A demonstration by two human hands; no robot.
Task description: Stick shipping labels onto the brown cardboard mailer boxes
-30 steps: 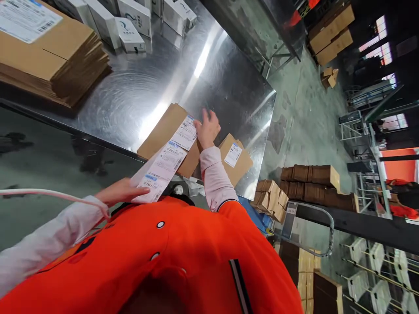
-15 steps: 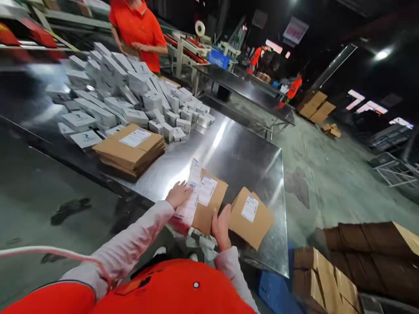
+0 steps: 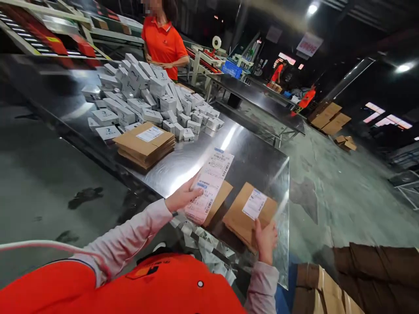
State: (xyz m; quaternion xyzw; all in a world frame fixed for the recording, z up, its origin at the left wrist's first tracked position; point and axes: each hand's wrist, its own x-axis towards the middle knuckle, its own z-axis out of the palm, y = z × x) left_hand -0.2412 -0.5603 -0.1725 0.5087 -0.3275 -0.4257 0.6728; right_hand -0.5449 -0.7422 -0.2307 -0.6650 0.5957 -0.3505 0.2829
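My left hand (image 3: 183, 195) grips a strip of printed shipping labels (image 3: 214, 168), its thumb on top. Under the labels, partly covered, lies a plain brown cardboard mailer (image 3: 223, 194). To the right is a small pile of flat cardboard mailers (image 3: 240, 213), the top one bearing a white shipping label (image 3: 254, 203). My right hand (image 3: 266, 235) is at that pile's right edge, thumb against the top mailer and fingers along its side. A taller stack of cardboard mailers (image 3: 144, 146), also labelled on top, sits further left.
Many small white boxes (image 3: 147, 91) are heaped on the metal table (image 3: 255, 157). A co-worker in an orange shirt (image 3: 165, 43) stands behind the heap. Brown cartons (image 3: 319, 288) and a blue object are at the lower right, beyond the table's edge. White scraps hang at the near edge.
My right hand has moved right, from the middle mailer to the right pile. The labelled middle mailer no longer shows there. The label strip now lies further over the mailer beneath.
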